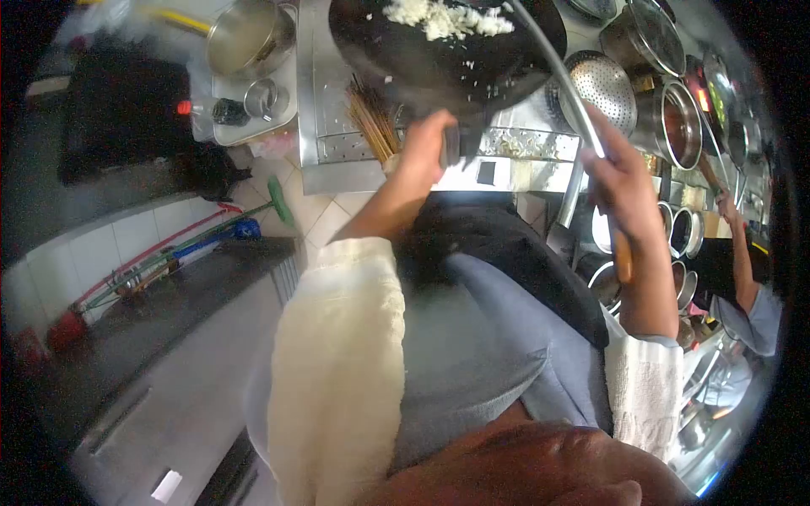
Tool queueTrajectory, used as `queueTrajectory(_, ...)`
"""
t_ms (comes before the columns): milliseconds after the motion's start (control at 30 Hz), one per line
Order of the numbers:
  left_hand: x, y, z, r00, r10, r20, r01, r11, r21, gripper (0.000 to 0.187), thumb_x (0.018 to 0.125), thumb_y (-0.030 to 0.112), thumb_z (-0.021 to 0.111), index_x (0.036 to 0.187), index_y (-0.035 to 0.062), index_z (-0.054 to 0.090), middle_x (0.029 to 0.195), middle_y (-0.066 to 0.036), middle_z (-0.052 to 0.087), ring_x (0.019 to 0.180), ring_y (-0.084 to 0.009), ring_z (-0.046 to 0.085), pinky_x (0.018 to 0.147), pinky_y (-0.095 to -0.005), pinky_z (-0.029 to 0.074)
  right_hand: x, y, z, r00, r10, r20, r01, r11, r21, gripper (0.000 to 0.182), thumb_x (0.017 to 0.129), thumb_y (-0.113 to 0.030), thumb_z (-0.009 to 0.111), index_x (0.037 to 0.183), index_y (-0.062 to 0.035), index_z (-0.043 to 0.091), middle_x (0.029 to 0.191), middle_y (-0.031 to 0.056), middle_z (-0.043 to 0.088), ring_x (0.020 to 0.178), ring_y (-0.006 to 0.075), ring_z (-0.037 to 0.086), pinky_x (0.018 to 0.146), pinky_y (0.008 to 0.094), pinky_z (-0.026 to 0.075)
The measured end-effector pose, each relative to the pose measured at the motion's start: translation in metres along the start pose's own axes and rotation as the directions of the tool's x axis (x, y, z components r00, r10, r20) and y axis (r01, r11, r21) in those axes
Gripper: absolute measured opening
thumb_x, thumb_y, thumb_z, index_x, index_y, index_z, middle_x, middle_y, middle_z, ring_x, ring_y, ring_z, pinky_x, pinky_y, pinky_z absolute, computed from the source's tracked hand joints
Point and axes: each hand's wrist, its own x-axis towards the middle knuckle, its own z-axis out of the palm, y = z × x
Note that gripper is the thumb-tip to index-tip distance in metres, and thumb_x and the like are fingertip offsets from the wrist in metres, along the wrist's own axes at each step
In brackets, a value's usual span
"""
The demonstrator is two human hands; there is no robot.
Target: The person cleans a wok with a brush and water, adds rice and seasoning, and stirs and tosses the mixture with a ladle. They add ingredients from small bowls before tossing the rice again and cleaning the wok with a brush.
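A dark wok with white rice in it is at the top of the head view, its far side cut off. My left hand is wrapped round the wok's handle at the near rim. In my right hand is a long-handled metal cooking utensil, with a wooden handle end sticking out below my fist. Its shaft slants up over the wok's right side, and its head is out of view. Loose grains cling to the wok's inner wall.
A bamboo wok brush stands left of the wok. At right are a perforated strainer and several metal pots. Another person's arm reaches in at far right. A tray holds a pot and a bottle.
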Motion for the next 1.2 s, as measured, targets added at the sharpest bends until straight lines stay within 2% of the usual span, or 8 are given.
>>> queueTrajectory(167, 0.070, 0.027, 0.015, 0.982, -0.008, 0.187, 0.025, 0.996, -0.090, 0.010, 0.083, 0.013, 0.059, 0.082, 0.0033, 0.060, 0.072, -0.010, 0.059, 0.057, -0.0232, 0.061, 0.051, -0.0373, 0.052, 0.056, 0.006, -0.020, 0.982, 0.024, 0.189, -0.135, 0.789, 0.600, 0.050, 0.098, -0.021, 0.052, 0.143, -0.0033, 0.042, 0.061, 0.0000, 0.049, 0.036, 0.0057, 0.037, 0.032, 0.0193, 0.029)
queueTrajectory(400, 0.098, 0.021, -0.001, 0.981, -0.003, 0.194, 0.016, 0.998, -0.067, 0.019, 0.081, 0.016, 0.060, 0.090, -0.0010, 0.060, 0.076, -0.014, 0.063, 0.064, -0.0289, 0.066, 0.062, -0.0427, 0.058, 0.147, 0.013, 0.021, 0.971, 0.074, 0.228, -0.095, 0.992, 0.083, 0.024, 0.098, -0.026, 0.050, 0.117, -0.0113, 0.052, 0.064, -0.0010, 0.048, 0.038, 0.0066, 0.035, 0.033, 0.0240, 0.033)
queueTrajectory(500, 0.103, 0.017, 0.001, 0.988, 0.013, 0.151, -0.006, 0.999, -0.048, 0.020, 0.081, 0.018, 0.060, 0.091, 0.0005, 0.061, 0.079, -0.013, 0.064, 0.067, -0.0287, 0.066, 0.062, -0.0434, 0.058, 0.156, 0.033, 0.009, 0.906, 0.138, 0.400, -0.304, 0.869, 0.391, 0.029, 0.097, -0.025, 0.052, 0.120, -0.0084, 0.052, 0.062, -0.0008, 0.047, 0.038, 0.0091, 0.039, 0.035, 0.0278, 0.035)
queueTrajectory(633, 0.083, 0.025, 0.012, 0.992, 0.017, 0.129, 0.004, 0.987, -0.160, 0.017, 0.081, 0.014, 0.062, 0.090, -0.0003, 0.059, 0.076, -0.012, 0.059, 0.061, -0.0273, 0.062, 0.052, -0.0409, 0.053, 0.175, 0.043, 0.010, 0.978, 0.130, 0.166, -0.110, 0.986, -0.126, 0.053, 0.095, -0.021, 0.055, 0.143, -0.0037, 0.043, 0.065, 0.0006, 0.053, 0.044, 0.0088, 0.045, 0.042, 0.0267, 0.039)
queueTrajectory(767, 0.083, 0.022, 0.011, 0.993, -0.034, 0.112, 0.058, 0.973, -0.224, 0.021, 0.081, 0.018, 0.064, 0.096, 0.0027, 0.061, 0.084, -0.012, 0.062, 0.075, -0.0287, 0.064, 0.065, -0.0441, 0.055, 0.190, 0.087, 0.014, 0.948, -0.270, -0.167, 0.083, 0.719, -0.690, 0.058, 0.094, -0.023, 0.054, 0.147, -0.0073, 0.035, 0.094, 0.0278, 0.067, 0.080, 0.0412, 0.067, 0.074, 0.0473, 0.052)
queueTrajectory(933, 0.063, 0.025, 0.026, 0.971, -0.037, 0.238, 0.139, 0.893, -0.429, 0.024, 0.082, 0.021, 0.065, 0.098, 0.0044, 0.062, 0.087, -0.012, 0.064, 0.082, -0.0286, 0.065, 0.073, -0.0455, 0.055, 0.162, 0.045, 0.010, 0.988, -0.029, 0.149, 0.130, 0.671, -0.730, 0.060, 0.093, -0.018, 0.052, 0.150, -0.0189, 0.032, 0.107, 0.0310, 0.063, 0.097, 0.0464, 0.062, 0.085, 0.0508, 0.048)
queueTrajectory(1100, 0.120, 0.013, -0.005, 0.970, -0.105, 0.218, 0.132, 0.984, -0.116, 0.022, 0.083, 0.022, 0.062, 0.095, 0.0035, 0.061, 0.083, -0.012, 0.062, 0.079, -0.0254, 0.066, 0.063, -0.0429, 0.055, 0.070, 0.030, -0.013, 0.961, -0.150, 0.233, 0.270, 0.694, -0.667, 0.077, 0.077, 0.004, 0.050, 0.150, -0.0159, 0.033, 0.123, 0.0297, 0.057, 0.110, 0.0426, 0.060, 0.094, 0.0458, 0.046)
queueTrajectory(1200, 0.032, 0.014, 0.007, 0.993, -0.093, 0.071, 0.097, 0.993, -0.062, 0.018, 0.083, 0.017, 0.060, 0.092, 0.0008, 0.061, 0.077, -0.011, 0.060, 0.068, -0.0236, 0.064, 0.057, -0.0404, 0.053, -0.003, -0.050, -0.043, 0.924, 0.117, 0.364, 0.150, 0.766, -0.626, 0.081, 0.074, 0.006, 0.050, 0.150, -0.0156, 0.033, 0.122, 0.0288, 0.059, 0.113, 0.0415, 0.059, 0.098, 0.0436, 0.044)
